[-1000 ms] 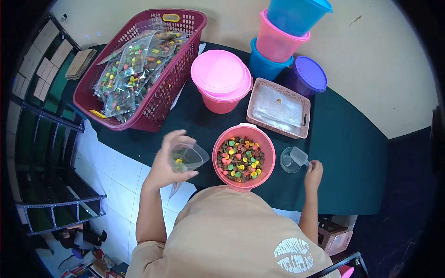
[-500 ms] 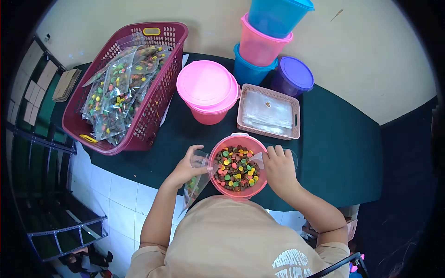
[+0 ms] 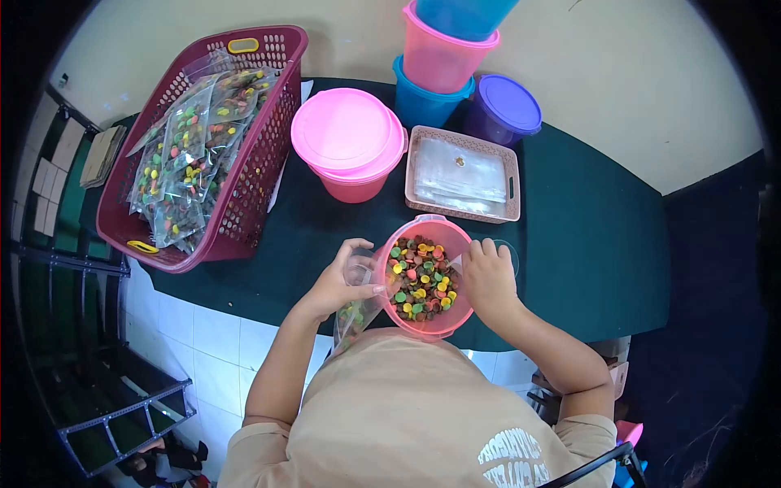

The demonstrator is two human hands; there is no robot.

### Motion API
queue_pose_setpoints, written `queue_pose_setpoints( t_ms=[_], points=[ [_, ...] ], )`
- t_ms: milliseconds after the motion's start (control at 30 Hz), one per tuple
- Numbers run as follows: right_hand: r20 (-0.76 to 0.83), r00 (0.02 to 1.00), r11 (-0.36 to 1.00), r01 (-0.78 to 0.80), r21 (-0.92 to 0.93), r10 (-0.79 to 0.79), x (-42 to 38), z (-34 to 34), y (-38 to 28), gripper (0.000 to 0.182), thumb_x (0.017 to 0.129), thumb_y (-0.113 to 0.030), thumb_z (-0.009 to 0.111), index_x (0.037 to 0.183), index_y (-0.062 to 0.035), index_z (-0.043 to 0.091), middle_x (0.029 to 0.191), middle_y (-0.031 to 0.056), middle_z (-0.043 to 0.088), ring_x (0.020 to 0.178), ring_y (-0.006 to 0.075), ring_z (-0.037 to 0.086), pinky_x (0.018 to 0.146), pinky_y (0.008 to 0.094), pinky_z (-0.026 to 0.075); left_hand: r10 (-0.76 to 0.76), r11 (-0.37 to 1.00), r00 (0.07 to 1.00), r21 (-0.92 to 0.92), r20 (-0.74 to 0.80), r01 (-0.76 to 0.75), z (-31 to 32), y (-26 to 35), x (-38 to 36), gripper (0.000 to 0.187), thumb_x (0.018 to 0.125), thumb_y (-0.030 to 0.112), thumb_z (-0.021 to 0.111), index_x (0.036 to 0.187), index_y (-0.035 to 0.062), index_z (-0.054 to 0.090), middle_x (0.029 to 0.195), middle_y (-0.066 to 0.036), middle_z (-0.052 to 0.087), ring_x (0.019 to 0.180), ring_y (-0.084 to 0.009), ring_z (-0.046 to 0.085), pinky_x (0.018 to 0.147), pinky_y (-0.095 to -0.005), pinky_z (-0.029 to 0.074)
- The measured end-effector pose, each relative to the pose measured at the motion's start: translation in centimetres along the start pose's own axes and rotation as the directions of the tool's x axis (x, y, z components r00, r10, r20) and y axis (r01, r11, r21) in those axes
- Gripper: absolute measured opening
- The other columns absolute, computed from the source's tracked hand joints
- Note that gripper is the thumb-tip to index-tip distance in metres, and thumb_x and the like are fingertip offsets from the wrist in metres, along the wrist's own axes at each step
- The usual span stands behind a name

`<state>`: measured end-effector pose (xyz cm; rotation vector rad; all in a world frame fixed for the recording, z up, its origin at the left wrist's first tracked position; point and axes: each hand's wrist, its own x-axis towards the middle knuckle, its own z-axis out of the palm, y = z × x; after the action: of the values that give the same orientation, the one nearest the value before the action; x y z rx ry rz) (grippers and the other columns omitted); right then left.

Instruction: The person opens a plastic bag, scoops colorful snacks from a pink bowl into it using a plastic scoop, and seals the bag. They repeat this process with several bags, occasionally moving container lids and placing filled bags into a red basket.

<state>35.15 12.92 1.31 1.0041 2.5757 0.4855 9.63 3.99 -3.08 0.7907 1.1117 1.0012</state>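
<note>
My left hand [image 3: 342, 281] grips a clear plastic bag [image 3: 355, 315] by its open mouth, left of the pink tub [image 3: 461, 313]; some colored pieces show in the bag's lower part. Inside the tub lie brown, yellow, green and pink candy-like pieces [image 3: 421, 281]. My right hand [image 3: 488, 281] is closed at the tub's right rim around a clear scoop [image 3: 457, 264], whose tip reaches over the pieces. Most of the scoop is hidden by the fingers.
A maroon basket [image 3: 264, 138] of filled bags [image 3: 185, 146] stands at left. Behind the tub are a lidded pink container [image 3: 346, 134], a tray [image 3: 511, 185] of clear bags [image 3: 460, 175], stacked tubs [image 3: 443, 53] and a purple-lidded tub [image 3: 508, 103]. A person [image 3: 167, 459] is at lower left.
The whole view has shifted, with the table items now higher in it. The bag's mouth has come against the tub's left rim, and the bag hangs more upright. Both hands keep their hold.
</note>
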Motion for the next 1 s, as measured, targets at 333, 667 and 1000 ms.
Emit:
queue_pose_setpoints(
  t_ms=[333,667,1000],
  points=[
    [0.078,0.992,0.987,-0.112,0.116,0.104,-0.5,1.8,0.3,0.020,0.084,-0.022,0.057,0.098,-0.0082,0.063,0.094,0.0043,0.053,0.092,0.0200,0.050,0.074,0.0345,0.039,0.007,1.000,0.998,0.024,0.060,-0.009,1.3,0.9,0.4,0.078,0.069,0.010,0.079,0.133,0.0116,0.034,0.116,-0.012,0.052,0.106,-0.0216,0.055,0.094,-0.0399,0.043],
    [0.025,0.973,0.928,-0.225,0.296,0.228,-1.8,4.7,0.0,0.015,0.078,-0.021,0.063,0.088,-0.0090,0.062,0.092,0.0062,0.057,0.090,0.0225,0.055,0.073,0.0374,0.043,-0.016,1.000,0.989,0.017,0.146,0.014,2.2,1.3,0.8,0.081,0.068,0.013,0.082,0.132,0.0110,0.033,0.121,-0.013,0.047,0.115,-0.0224,0.047,0.097,-0.0395,0.043],
    [0.025,0.925,0.733,-0.318,0.602,0.380,-2.4,6.1,-2.4,0.021,0.078,-0.025,0.068,0.086,-0.0063,0.063,0.085,0.0093,0.058,0.083,0.0273,0.058,0.070,0.0392,0.049,-0.013,0.993,0.991,0.114,0.135,-0.003,2.1,1.3,0.7,0.084,0.065,0.014,0.082,0.133,0.0095,0.032,0.123,-0.014,0.049,0.105,-0.0243,0.057,0.093,-0.0417,0.046]
  ],
)
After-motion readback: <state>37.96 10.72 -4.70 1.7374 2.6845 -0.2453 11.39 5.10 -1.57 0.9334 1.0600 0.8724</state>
